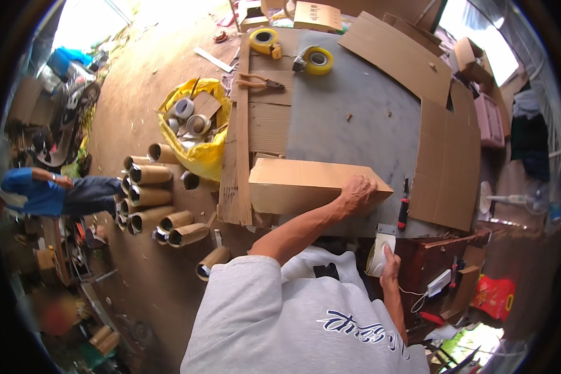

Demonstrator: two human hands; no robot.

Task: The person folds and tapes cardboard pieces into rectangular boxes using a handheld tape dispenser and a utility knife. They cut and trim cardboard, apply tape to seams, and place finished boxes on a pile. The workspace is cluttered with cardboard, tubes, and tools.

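Observation:
A long brown cardboard box point(311, 181) lies along the near part of the table. My left hand point(358, 192) is on the box's right end, its fingers curled over the top edge. Below the table's front edge, my right hand point(390, 265) grips a tape dispenser point(380, 254), pale in colour with a metal piece at its upper end. Between the two hands there is a gap. A slim tool with a red and black handle point(404, 209) lies to the right of the box, apart from both hands.
Pliers point(262, 82) and yellow tape rolls point(318, 60) lie at the table's far left. Flat cardboard point(445, 168) covers its right side. On the floor at left stand a yellow bag point(199, 156) of tape rolls and several cardboard tubes point(151, 174); another person point(40, 192) is beyond.

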